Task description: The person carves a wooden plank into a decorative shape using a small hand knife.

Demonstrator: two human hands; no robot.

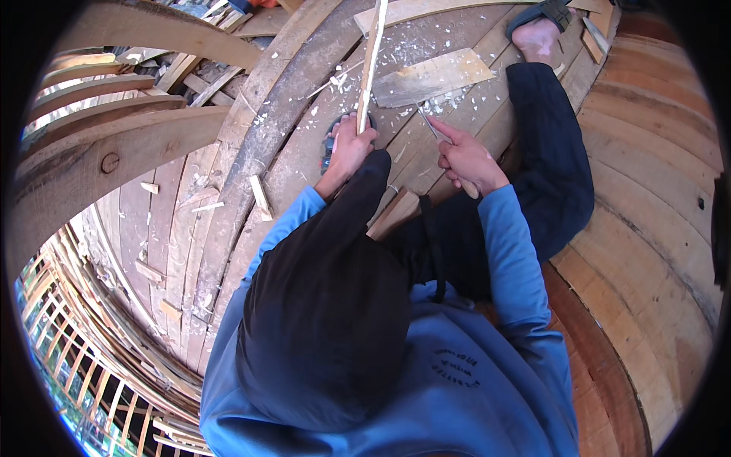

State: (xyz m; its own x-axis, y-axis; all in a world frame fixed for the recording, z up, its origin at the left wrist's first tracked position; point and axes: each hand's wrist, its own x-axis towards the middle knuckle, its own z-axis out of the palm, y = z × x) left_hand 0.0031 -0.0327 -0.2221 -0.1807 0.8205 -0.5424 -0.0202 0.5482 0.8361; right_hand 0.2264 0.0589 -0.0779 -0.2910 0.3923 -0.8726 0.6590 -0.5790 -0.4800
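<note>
My left hand (351, 150) is wrapped round the lower end of a long, pale wooden stick (371, 68). The stick stands up away from me and runs out past the top of the view. In my right hand (466, 158) is a knife with a thin metal blade (429, 122); my index finger lies along it and the handle is mostly hidden in my palm. The blade points up and left, apart from the stick. Beyond its tip a flat, pale board (434, 78) lies on the planks, with white shavings scattered round it.
Curved wooden ribs (114, 160) rise on the left, and a planked wall (647, 175) curves up on the right. Wood offcuts (261, 196) lie on the plank floor (228, 228). My sandalled foot (537, 34) rests at the upper right.
</note>
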